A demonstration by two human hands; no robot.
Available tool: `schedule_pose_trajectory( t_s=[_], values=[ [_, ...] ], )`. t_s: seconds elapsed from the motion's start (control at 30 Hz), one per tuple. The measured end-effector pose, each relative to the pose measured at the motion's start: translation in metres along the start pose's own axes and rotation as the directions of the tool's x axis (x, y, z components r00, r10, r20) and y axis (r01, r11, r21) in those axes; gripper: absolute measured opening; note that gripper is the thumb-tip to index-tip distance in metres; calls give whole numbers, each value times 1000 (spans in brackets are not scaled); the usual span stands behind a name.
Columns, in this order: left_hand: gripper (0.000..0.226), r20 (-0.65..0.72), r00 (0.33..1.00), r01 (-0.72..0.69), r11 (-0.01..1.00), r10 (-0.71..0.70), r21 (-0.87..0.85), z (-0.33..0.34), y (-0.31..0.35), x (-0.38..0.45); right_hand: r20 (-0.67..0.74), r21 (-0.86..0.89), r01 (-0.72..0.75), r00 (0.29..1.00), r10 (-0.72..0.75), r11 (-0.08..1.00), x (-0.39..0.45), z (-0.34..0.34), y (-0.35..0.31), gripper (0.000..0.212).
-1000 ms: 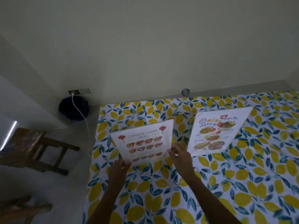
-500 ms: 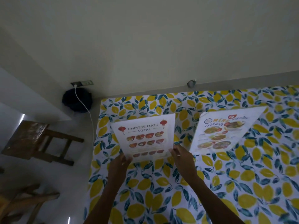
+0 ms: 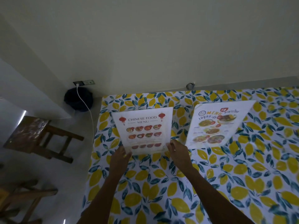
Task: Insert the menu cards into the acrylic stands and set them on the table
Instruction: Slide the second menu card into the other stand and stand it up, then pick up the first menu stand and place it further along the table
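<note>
A white Chinese food menu card in its clear acrylic stand (image 3: 144, 131) stands upright on the lemon-print tablecloth (image 3: 210, 183), near the table's far left part. My left hand (image 3: 120, 156) grips the stand's lower left corner and my right hand (image 3: 177, 150) grips its lower right corner. A second menu card in a stand (image 3: 215, 125), with orange lettering and dish photos, stands upright to the right, apart from both hands.
The table's left edge runs close beside my left arm. A wooden stool (image 3: 40, 138) and another wooden piece (image 3: 24, 201) stand on the floor at left. A dark round object (image 3: 78, 100) with a white cable (image 3: 88, 113) sits by the wall.
The Chinese menu stand went from tilted to squarely upright on the cloth. Both hands kept hold of its lower corners. The camera view shifted slightly.
</note>
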State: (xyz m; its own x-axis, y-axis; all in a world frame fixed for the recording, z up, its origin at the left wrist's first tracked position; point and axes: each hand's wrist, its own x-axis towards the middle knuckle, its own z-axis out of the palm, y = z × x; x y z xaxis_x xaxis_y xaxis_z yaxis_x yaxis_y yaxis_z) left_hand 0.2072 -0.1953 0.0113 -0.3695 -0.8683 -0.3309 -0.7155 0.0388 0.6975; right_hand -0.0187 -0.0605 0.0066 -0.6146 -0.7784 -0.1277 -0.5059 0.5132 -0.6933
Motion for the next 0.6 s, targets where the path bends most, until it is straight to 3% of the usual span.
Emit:
schedule_pose_trajectory(
  t_s=[0.1, 0.27, 0.43, 0.6],
  values=[
    [53, -2, 999, 49, 999, -49, -20, -1, 4, -14, 47, -4, 30, 998, -30, 1000, -6, -8, -2, 23],
    [67, -27, 1000, 7, 985, -3, 172, -9, 3, -43, 86, -102, 67, 995, -58, 993, -27, -23, 0, 40],
    [72, -26, 990, -123, 924, 142, 362, -9, 13, -83, 146, -294, 167, 981, -128, 941, -65, -49, -4, 47],
    [68, -27, 962, -239, 882, 273, 405, 6, 34, -119, 143, -415, 211, 976, -165, 885, -103, -85, 4, 49]
  ],
)
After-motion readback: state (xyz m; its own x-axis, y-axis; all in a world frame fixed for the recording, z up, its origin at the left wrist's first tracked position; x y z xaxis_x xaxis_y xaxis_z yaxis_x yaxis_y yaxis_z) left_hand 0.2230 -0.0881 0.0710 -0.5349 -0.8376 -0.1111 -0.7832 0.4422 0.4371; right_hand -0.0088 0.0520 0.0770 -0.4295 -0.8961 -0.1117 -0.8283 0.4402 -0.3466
